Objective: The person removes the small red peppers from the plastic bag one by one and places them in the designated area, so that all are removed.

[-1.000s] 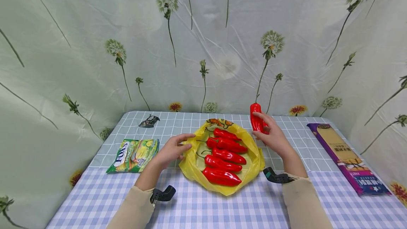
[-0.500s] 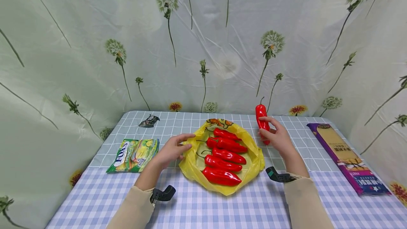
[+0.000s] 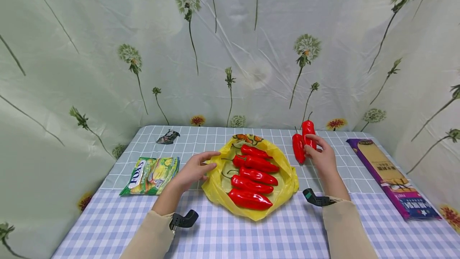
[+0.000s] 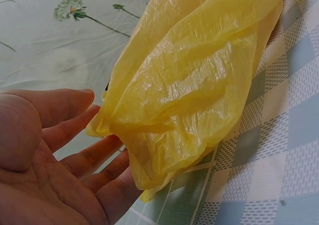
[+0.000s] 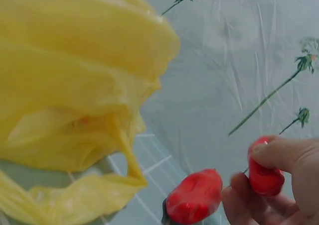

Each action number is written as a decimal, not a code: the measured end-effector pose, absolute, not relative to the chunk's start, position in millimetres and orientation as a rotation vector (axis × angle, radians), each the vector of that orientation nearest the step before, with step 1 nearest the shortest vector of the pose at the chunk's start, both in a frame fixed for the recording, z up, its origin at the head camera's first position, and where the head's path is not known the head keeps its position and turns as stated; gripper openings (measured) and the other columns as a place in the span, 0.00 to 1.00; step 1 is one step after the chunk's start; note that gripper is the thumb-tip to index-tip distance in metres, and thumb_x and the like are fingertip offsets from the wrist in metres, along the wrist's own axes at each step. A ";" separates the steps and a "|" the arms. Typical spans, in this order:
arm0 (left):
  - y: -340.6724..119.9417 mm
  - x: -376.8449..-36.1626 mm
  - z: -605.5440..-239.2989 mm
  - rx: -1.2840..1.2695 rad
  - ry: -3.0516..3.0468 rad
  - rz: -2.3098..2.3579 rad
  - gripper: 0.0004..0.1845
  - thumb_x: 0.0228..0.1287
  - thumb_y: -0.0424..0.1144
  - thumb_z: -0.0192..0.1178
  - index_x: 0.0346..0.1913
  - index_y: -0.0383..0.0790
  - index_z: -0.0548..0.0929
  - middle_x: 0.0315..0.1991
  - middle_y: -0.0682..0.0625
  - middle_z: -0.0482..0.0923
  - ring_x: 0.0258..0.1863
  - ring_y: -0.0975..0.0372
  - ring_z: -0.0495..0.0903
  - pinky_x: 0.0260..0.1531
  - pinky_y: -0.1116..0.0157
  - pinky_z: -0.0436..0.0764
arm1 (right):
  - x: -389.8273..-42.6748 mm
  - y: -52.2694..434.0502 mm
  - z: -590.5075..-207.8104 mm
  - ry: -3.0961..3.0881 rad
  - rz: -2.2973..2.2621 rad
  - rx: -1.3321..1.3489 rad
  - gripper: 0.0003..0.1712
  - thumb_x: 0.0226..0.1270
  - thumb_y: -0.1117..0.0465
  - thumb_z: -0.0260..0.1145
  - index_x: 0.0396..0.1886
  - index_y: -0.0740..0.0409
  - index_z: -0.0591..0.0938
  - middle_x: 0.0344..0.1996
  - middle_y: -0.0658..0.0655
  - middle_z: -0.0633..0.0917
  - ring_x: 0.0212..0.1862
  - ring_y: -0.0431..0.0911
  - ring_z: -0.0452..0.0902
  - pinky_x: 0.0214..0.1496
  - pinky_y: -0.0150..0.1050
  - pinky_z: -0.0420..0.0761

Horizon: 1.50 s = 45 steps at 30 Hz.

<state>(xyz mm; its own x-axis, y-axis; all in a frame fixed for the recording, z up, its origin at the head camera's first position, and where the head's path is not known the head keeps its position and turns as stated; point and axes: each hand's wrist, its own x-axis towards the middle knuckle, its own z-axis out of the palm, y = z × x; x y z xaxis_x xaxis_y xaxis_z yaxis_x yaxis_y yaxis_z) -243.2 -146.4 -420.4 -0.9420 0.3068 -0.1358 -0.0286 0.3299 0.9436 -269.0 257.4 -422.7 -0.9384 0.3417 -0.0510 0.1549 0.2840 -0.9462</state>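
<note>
My right hand pinches a glossy red chili pepper between thumb and fingers, stem pointing away. Just left of it another red chili pepper lies on the cloth; in the right wrist view this pepper is beside the held one. At the middle a yellow plastic bag stands with its mouth spread, several red peppers lying inside. My left hand touches the bag's left rim with extended fingers. The left wrist view shows its fingertips partly behind the bag's edge.
A green candy packet lies to the left, with a small black wrapper behind it. Along the right edge is a long purple pasta package. A patterned curtain hangs behind the table's back edge.
My right hand has moved right with its pepper, crossing over the other pepper, which now shows fully to the left of it. The left hand and the bag have stayed in place.
</note>
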 end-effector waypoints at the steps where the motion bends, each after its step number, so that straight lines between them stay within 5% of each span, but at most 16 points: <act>1: -146.4 -243.2 -420.7 0.249 2.308 1.648 0.22 0.72 0.37 0.58 0.67 0.48 0.76 0.70 0.43 0.70 0.45 0.58 0.77 0.31 0.67 0.78 | -269.5 258.4 -424.6 -2.375 1.715 -0.498 0.29 0.73 0.55 0.62 0.73 0.42 0.69 0.75 0.57 0.63 0.69 0.54 0.62 0.44 0.21 0.78; 7: -146.7 -243.4 -421.8 0.248 2.296 1.654 0.22 0.72 0.37 0.58 0.68 0.48 0.76 0.70 0.43 0.70 0.43 0.59 0.77 0.29 0.68 0.78 | -270.4 262.6 -434.6 -2.381 1.617 -0.582 0.29 0.73 0.57 0.60 0.72 0.45 0.70 0.74 0.59 0.65 0.70 0.56 0.61 0.66 0.48 0.76; 11: -147.2 -243.0 -421.6 0.238 2.298 1.649 0.22 0.72 0.37 0.58 0.68 0.49 0.76 0.70 0.43 0.70 0.43 0.59 0.78 0.30 0.68 0.78 | -269.6 264.9 -440.7 -2.425 1.547 -0.555 0.28 0.73 0.59 0.59 0.72 0.49 0.71 0.74 0.63 0.65 0.70 0.59 0.61 0.69 0.55 0.73; 33: -145.8 -241.9 -419.8 0.257 2.303 1.652 0.22 0.72 0.35 0.57 0.68 0.46 0.76 0.69 0.42 0.70 0.40 0.60 0.76 0.28 0.68 0.75 | -272.2 269.8 -456.8 -2.569 1.304 -0.576 0.27 0.73 0.59 0.58 0.70 0.53 0.73 0.71 0.68 0.69 0.71 0.63 0.62 0.70 0.61 0.69; 45: -146.4 -242.9 -421.5 0.274 2.304 1.652 0.22 0.72 0.36 0.57 0.68 0.46 0.76 0.70 0.43 0.70 0.40 0.60 0.76 0.28 0.68 0.76 | -273.6 267.6 -457.9 -2.490 1.373 -0.664 0.24 0.77 0.56 0.52 0.68 0.51 0.76 0.71 0.63 0.70 0.71 0.60 0.64 0.69 0.55 0.74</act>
